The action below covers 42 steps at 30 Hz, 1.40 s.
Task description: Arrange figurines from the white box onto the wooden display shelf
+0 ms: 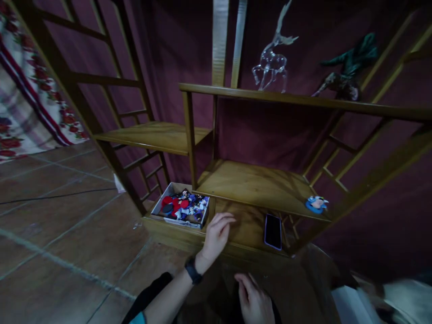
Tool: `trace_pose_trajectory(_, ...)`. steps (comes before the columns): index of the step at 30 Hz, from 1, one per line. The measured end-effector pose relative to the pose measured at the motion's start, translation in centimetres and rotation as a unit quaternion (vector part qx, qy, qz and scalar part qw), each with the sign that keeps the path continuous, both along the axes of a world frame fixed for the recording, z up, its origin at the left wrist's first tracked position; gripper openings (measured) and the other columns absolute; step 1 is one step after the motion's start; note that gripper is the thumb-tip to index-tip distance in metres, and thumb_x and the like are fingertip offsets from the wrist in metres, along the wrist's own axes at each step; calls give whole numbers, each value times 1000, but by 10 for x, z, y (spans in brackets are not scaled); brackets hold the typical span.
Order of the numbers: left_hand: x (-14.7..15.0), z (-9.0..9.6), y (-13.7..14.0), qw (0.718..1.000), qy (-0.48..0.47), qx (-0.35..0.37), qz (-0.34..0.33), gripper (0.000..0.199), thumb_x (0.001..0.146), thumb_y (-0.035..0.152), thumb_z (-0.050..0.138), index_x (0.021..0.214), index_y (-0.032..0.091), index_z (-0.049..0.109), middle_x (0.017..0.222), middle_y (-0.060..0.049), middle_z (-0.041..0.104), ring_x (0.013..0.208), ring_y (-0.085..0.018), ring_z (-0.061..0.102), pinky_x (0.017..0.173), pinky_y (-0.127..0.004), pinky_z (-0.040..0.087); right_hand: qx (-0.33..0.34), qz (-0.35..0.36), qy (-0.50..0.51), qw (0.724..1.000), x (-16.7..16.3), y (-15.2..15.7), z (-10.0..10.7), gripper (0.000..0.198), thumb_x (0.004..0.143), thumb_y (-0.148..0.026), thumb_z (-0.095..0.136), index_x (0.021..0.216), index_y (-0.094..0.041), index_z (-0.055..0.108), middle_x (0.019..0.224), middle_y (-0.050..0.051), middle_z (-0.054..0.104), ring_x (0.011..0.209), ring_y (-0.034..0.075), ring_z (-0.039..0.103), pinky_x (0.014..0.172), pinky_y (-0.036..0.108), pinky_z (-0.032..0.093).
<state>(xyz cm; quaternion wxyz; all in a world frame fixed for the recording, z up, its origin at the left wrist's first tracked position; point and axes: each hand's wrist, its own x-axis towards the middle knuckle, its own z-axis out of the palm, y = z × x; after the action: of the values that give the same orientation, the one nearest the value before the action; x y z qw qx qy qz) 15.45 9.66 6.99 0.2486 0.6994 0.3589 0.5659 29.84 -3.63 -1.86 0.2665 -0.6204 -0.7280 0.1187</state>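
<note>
My left hand (216, 235), with a dark watch (193, 270) on its wrist, hovers at the front edge of the bottom shelf (241, 227). Its fingers are loosely bent towards the right, and nothing shows in them. Just left of it stands an open cardboard box (184, 221) holding several small red, blue, white and black figurines (182, 204). Lower down, near my knees, is my right hand (254, 299), fingers loosely curved and no object visible in it. A phone (272, 231) with a purple edge lies on the bottom shelf, right of my left hand.
The wooden display shelf (256, 182) rises in steps before me. A blue-and-white figurine (316, 204) sits at the middle board's right end. On the top board stand a clear deer figurine (272, 60) and a dark green statue (351, 67). A cable (60, 196) crosses the tiled floor.
</note>
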Motion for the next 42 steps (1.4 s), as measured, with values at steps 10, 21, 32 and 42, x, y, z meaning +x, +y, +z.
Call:
trace_pose_trajectory(10, -162, -44, 77, 714, -586, -253, 287, 23, 62, -3, 47, 78, 12, 56, 70, -3, 61, 53, -7, 57, 48, -16, 42, -57, 77, 100, 990, -57, 65, 8, 26, 83, -18, 38, 97, -28, 57, 94, 0, 66, 86, 13, 64, 76, 23, 49)
trace_pose_trajectory(21, -228, -50, 81, 596, -712, -309, 203, 23, 72, -4, 42, 84, 15, 50, 68, 0, 56, 50, -5, 54, 44, -12, 43, -45, 137, 143, 979, -170, 187, 9, 28, 79, -14, 39, 93, -24, 61, 94, 1, 63, 85, 13, 60, 77, 24, 45)
trace_pose_trajectory(32, -269, -48, 81, 556, -748, -300, 204, 18, 75, 0, 43, 82, 15, 51, 70, -3, 55, 57, -8, 57, 49, -16, 46, -60, 119, 69, 989, -242, 309, -39, 35, 76, -7, 39, 103, -18, 59, 107, 6, 60, 100, 16, 54, 90, 29, 39)
trace_pose_trajectory(42, -287, -42, 77, 544, -762, -292, 195, 19, 76, -1, 42, 80, 15, 51, 71, -2, 56, 58, -7, 57, 49, -15, 45, -1, 268, -52, 962, -288, 315, -39, 36, 81, -14, 43, 115, -22, 54, 115, 4, 55, 108, 17, 44, 96, 31, 31)
